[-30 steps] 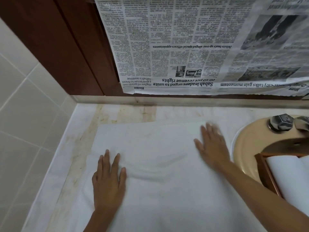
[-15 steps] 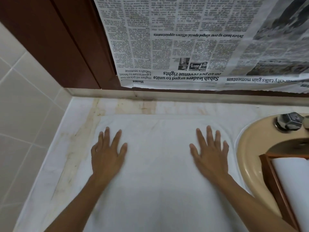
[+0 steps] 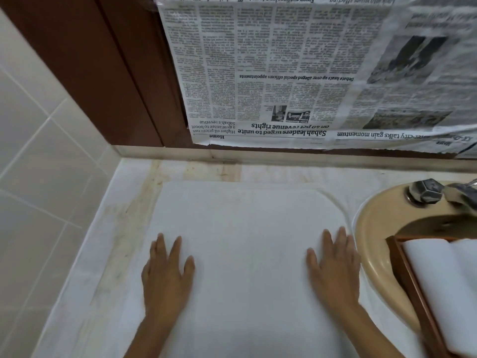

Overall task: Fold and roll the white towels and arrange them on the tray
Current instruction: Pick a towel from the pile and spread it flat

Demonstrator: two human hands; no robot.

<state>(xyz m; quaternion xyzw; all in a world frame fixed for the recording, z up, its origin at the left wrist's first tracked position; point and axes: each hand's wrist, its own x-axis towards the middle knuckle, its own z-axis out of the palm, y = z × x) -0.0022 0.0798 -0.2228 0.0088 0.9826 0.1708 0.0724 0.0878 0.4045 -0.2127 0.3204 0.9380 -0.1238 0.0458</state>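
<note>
On the surface [image 3: 124,228] beside the sink [image 3: 374,228], the white towel [image 3: 247,241] lies spread flat; left hand [image 3: 166,277] and right hand [image 3: 334,270] press down, fingers [image 3: 342,239] straight, gripping nothing. Smooth outward evenly, square the edges before folding.

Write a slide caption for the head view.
Left hand and right hand rest flat on the white towel beside the sink.

Matt white cloth towel [image 3: 247,228], glossy metal tap [image 3: 426,191], wooden tray [image 3: 410,280].
</note>
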